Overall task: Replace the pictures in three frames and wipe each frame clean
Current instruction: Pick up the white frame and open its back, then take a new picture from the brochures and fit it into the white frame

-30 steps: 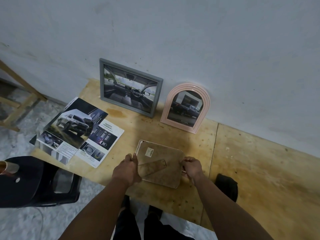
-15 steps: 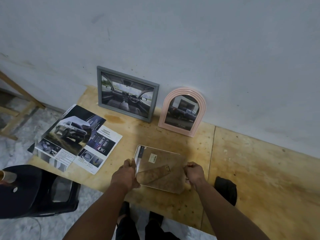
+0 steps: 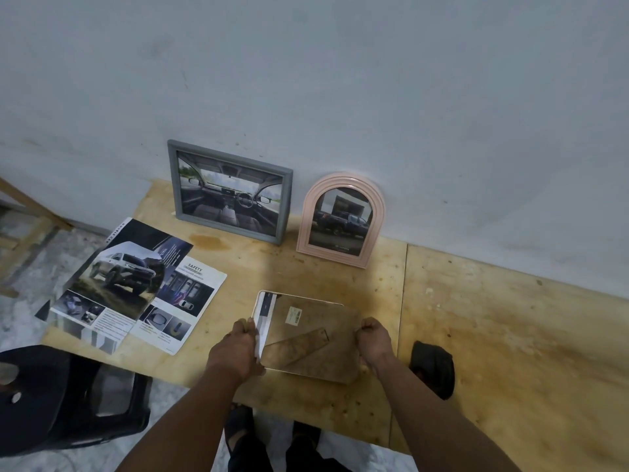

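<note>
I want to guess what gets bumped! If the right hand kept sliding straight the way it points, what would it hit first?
The right hand points up the table toward the wall. Just past the frame back it grips, the table looks bare, so it would probably meet the pink arched frame first, though depth is hard to judge.

The brown backing board now sits shifted toward the right of the face-down frame, baring a strip of picture along its left edge, where the left hand grips; earlier it covered it.
</note>
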Available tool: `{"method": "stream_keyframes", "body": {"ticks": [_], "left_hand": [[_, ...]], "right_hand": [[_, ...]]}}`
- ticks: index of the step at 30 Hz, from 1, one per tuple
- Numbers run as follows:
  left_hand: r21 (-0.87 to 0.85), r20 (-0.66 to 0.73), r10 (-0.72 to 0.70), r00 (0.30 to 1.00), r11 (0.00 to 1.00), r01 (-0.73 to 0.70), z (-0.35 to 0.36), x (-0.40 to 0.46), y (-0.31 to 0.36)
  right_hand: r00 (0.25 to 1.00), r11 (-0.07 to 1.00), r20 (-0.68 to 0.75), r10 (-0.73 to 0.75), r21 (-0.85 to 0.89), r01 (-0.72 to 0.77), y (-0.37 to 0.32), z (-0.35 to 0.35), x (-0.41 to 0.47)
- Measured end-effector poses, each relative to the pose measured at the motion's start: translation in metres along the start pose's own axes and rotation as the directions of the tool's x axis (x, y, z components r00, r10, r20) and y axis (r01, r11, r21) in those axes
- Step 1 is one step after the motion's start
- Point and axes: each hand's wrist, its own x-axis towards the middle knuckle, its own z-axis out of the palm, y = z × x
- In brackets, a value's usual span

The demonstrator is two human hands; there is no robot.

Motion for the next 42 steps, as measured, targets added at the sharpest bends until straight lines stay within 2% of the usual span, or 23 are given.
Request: {"method": "stream_keyframes", "body": {"ticks": [3, 11, 19, 30, 42], "left_hand": [[-0.005, -0.004, 0.004, 1.000, 1.000, -0.004, 0.000, 0.000, 0.001], [-0.041, -0.015, 0.015, 1.000, 0.999, -0.015, 0.001, 0.000, -0.002], [-0.044, -0.053, 0.068, 0.996, 0.997, -0.070, 0.009, 0.004, -0.013], [0.013, -0.027, 0.077, 0.997, 0.997, -0.077, 0.006, 0.000, -0.010], [0.056, -0.024, 0.071, 0.997, 0.996, -0.070, 0.007, -0.002, -0.009]], "right_hand": [[1.000, 1.000, -0.013, -0.018, -0.013, 0.018, 0.004, -0.005, -0.003], [0.999, 0.994, -0.052, 0.006, 0.114, 0.000, 0.013, -0.036, -0.001], [0.986, 0.989, -0.166, -0.027, 0.136, 0.050, -0.010, -0.106, 0.011], [0.919, 0.999, -0.392, -0.047, -0.022, 0.042, -0.033, -0.209, 0.044], [0.859, 0.998, -0.509, -0.055, -0.003, 0.063, -0.050, -0.265, 0.045]]}}
